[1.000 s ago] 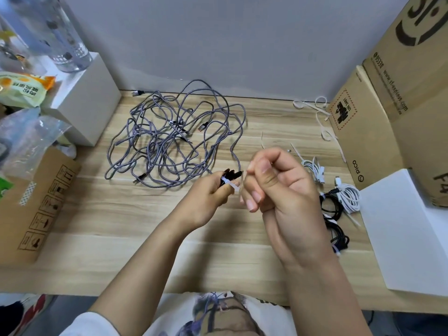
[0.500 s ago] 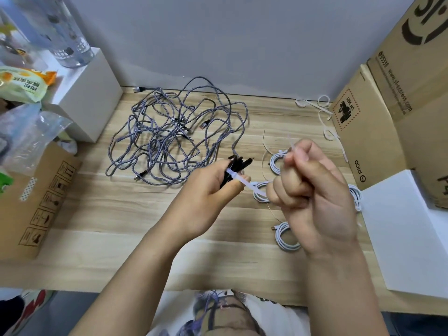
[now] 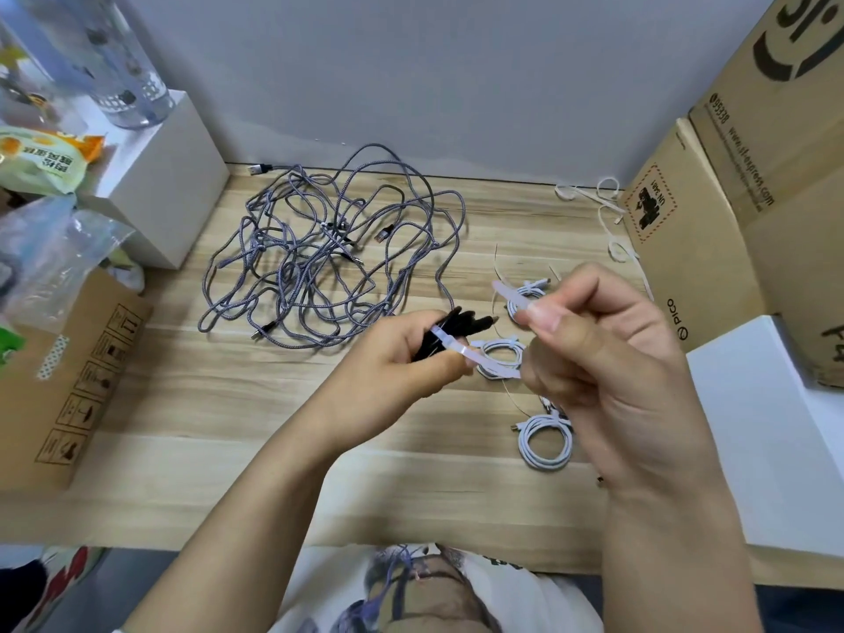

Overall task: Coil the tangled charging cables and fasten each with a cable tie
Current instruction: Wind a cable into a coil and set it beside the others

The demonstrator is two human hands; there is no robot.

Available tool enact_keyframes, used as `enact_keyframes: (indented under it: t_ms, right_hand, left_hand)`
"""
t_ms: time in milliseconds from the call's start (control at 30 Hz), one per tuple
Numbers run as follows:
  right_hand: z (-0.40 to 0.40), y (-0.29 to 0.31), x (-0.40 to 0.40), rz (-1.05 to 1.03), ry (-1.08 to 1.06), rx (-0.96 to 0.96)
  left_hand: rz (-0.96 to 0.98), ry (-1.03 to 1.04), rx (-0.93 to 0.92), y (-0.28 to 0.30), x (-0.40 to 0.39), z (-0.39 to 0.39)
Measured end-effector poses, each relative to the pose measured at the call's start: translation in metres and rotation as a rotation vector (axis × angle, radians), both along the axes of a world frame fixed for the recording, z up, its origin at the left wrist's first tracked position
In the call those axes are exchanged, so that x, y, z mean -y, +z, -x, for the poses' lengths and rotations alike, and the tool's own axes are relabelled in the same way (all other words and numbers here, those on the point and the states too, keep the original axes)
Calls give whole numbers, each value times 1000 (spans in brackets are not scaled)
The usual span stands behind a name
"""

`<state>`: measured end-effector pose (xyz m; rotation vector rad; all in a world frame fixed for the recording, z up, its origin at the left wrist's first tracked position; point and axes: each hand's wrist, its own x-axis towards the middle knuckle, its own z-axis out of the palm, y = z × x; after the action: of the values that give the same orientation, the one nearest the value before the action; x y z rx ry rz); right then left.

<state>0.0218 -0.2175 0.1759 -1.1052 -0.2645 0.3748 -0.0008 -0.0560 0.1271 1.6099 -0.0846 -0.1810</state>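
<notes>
Wooden table [image 3: 192, 450]: spans the frame; both forearms reach up from the bottom edge.
Left hand [image 3: 388, 372]: centre frame, fingers curled round a black cable bundle [image 3: 456, 328].
Right hand [image 3: 603, 358]: right of centre, raised, thumb and fingers pinching the white cable tie [image 3: 475, 360] that wraps the bundle.
White coils [image 3: 545, 443]: three tied coils on the table under and beside the right hand.
Grey tangle [image 3: 329, 262]: loose cables, upper centre, apart from both hands.
Cardboard boxes [image 3: 730, 198]: closed, upper right.
Brown carton [image 3: 64, 381]: left edge, plastic bags on top.
</notes>
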Motion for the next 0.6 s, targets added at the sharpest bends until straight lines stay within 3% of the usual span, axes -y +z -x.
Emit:
enact_keyframes:
  t_ms: [133,267,467,600]
  right_hand:
    - [-4,-5,-2,159,-15,31]
    - [-5,-5,-4,212,-8,24]
    - [-4,-6,-3,347,-21,81]
    - [-3,-5,-3,391,8,148]
  left_hand:
    - [162,-92,-13,9,-3,5]
    - [191,-168,16,17,-2,9]
    - [-41,-112,66,19,-1,10]
    - [-91,-133,65,20,-3,10]
